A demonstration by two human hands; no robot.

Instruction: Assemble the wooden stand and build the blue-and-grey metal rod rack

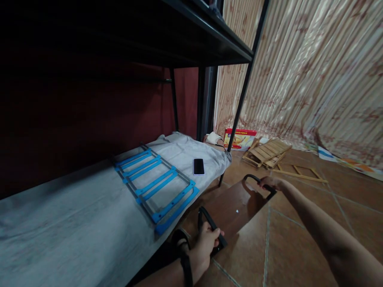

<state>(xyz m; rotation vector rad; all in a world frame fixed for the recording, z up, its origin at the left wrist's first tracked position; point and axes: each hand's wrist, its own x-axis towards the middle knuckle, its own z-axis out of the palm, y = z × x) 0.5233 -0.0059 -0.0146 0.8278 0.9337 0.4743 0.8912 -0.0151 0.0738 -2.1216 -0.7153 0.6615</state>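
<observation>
My left hand [208, 239] is closed around the black tube leg at the near end of a small folding table [231, 207]. My right hand [271, 183] grips the black tube leg at its far end. The table has a flat brown wood-look panel with a small white spot on it, and a U-shaped leg stands up at each end. It is held above the tiled floor, beside the bed's edge. A dark band circles my left wrist.
On the grey-white bed sheet [83, 215] lie a blue and grey slatted rack [158, 177] and a phone [198, 166]. Black bunk posts [241, 103] rise by the bed. A folded wooden slatted piece [267, 153], a wooden frame [302, 173] and a red-yellow box [239, 139] are near the curtain [314, 71].
</observation>
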